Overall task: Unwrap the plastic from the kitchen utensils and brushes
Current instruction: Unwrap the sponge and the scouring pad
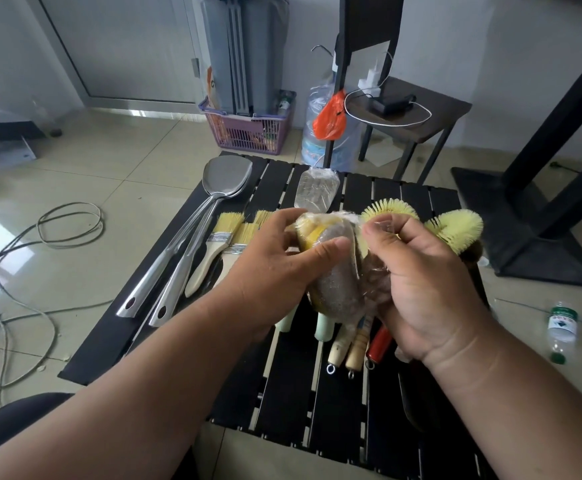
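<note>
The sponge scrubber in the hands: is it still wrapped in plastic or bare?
Still wrapped: clear film covers the sponge scrubber; the right hand pinches a loose flap, and the left hand grips it.

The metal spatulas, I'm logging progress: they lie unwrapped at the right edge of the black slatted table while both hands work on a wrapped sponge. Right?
Not quite. The head view shows the metal spatulas at the left edge of the black slatted table, not the right. Both the left hand and right hand do hold the wrapped sponge.
</note>
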